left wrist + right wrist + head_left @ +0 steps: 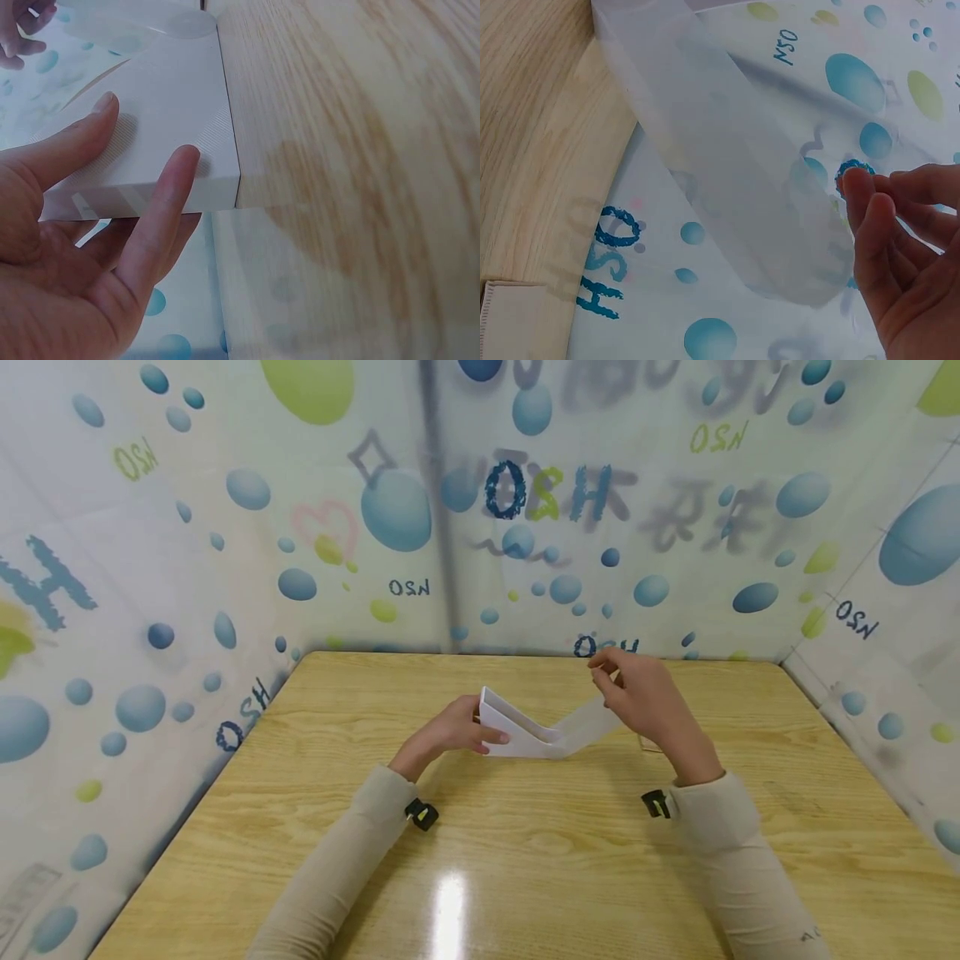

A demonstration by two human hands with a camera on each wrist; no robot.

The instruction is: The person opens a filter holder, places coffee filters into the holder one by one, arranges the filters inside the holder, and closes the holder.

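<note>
Beige sleeves (pixel 322 877) up front. Left hand (pixel 450 727) grips end of white box (pixel 527 746), on table (pixel 540 835). Right hand (pixel 641 689) raised, fingers bent, by translucent strip (pixel 735 180); can't tell if pinching. Partly hides pale item (pixel 514 322).

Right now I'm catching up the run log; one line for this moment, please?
left hand: grips box | right hand: beside strip, contact unclear | strip: translucent, extends from box
</note>
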